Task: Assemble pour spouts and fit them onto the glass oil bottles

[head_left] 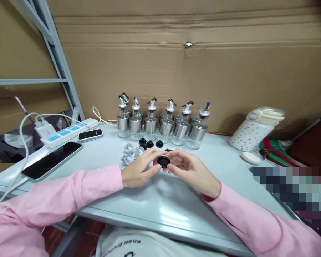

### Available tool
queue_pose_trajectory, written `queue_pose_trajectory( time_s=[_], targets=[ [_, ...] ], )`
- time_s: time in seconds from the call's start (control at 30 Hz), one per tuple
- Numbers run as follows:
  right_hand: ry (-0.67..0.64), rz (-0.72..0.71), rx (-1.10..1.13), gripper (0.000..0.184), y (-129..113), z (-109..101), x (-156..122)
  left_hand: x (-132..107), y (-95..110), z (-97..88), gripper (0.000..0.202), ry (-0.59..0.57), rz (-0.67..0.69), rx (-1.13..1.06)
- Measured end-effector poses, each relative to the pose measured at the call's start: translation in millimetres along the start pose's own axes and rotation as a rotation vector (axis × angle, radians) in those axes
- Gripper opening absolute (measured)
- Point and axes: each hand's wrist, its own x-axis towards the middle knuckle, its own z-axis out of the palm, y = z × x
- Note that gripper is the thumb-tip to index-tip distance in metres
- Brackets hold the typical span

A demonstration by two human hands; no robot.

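Observation:
Between my left hand and my right hand is a round black stopper with a thin pale rim along its top. The fingertips and thumbs of both hands pinch it from either side, just above the table. Loose black stoppers lie beyond my hands, and a pile of white and clear pour-spout pieces is left of them, near my left hand. Behind these stands a row of glass bottles with steel sleeves, several topped by white spouts with dark flip caps. My fingers partly cover a small black piece.
A phone, a power strip with cables and a small black-faced device lie at left. On the right are a dotted white flask and a white oval object. Cardboard walls the back.

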Motion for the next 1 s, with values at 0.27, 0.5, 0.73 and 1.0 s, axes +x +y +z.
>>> queue_pose_trajectory(
  time_s=[0.27,0.5,0.73,1.0],
  targets=[
    [0.040,-0.195,-0.136,0.029,2.2,1.6,-1.1,0.1,3.4,6.8,0.046,0.201,-0.019,0.025],
    [0.090,-0.310,-0.366,0.027,-1.4,-0.5,-2.9,0.1,3.5,5.8,0.023,0.256,0.024,0.010],
    [0.099,-0.320,-0.362,0.026,-3.8,0.8,-3.7,2.0,1.9,4.9,0.024,0.238,0.049,0.010],
    [0.024,-0.241,-0.133,0.022,-3.1,-3.2,-3.9,3.7,-3.4,-0.6,0.015,0.227,0.047,0.158]
  ],
)
